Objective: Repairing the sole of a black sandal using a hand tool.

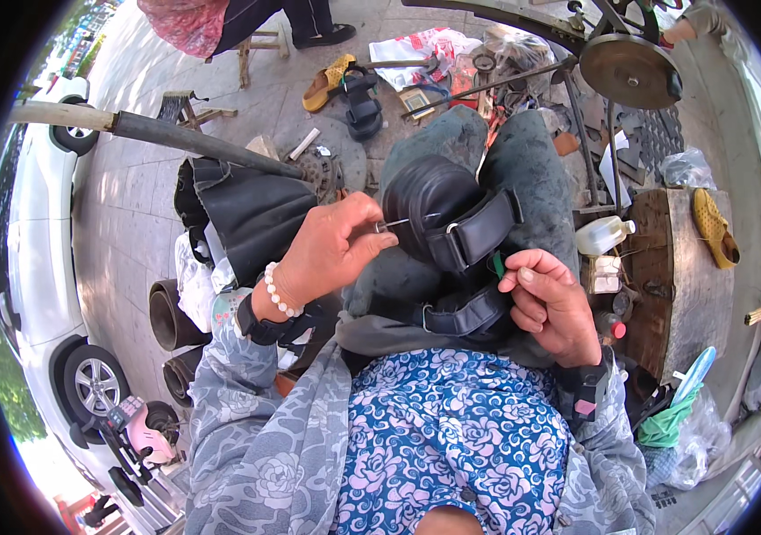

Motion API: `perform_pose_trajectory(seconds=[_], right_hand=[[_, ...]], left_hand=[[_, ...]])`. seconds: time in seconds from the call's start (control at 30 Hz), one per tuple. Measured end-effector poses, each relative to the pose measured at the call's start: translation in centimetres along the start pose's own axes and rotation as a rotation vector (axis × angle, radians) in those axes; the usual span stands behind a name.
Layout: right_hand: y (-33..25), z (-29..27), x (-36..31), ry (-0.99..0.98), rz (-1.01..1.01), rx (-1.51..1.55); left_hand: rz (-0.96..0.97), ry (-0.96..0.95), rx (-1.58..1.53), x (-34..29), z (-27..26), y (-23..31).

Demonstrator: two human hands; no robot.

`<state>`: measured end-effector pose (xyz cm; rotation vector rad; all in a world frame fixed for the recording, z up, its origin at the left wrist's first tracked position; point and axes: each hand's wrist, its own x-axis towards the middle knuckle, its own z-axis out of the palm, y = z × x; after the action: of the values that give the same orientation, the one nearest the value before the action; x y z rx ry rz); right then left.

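over a black strapped sandal (pixel 434 192), a needle-like tool (pixel 407 220) is pinched by the left hand (pixel 336 241), a green scrap (pixel 498 265) by the right hand (pixel 551 301).

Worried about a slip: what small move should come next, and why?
Probably steady the black sandal with the right hand: the left hand holds a thin metal tool at it, while the right seems to pinch only a small green thing near the strap.
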<state>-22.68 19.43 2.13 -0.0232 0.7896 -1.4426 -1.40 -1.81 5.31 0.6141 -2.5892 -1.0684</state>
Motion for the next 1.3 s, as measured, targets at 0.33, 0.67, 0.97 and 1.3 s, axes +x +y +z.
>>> perform_pose_trajectory(seconds=[0.33, 0.67, 0.97, 1.3], right_hand=[[-0.1, 0.6, 0.2, 0.02, -0.091, -0.162], [0.5, 1.1, 1.5, 0.087, -0.106, -0.376], [1.8, 1.7, 3.1, 0.015, 0.035, -0.003], [1.6, 2.8, 4.8, -0.011, 0.116, 0.394]], left_hand=[[0.035, 0.016, 0.036, -0.2, -0.3, 0.3], [0.069, 0.058, 0.067, -0.2, -0.1, 0.1], [0.319, 0.139, 0.229, 3.5, -1.0, 4.7], [0.251, -0.697, 0.102, 12.3, -1.0, 4.1]])
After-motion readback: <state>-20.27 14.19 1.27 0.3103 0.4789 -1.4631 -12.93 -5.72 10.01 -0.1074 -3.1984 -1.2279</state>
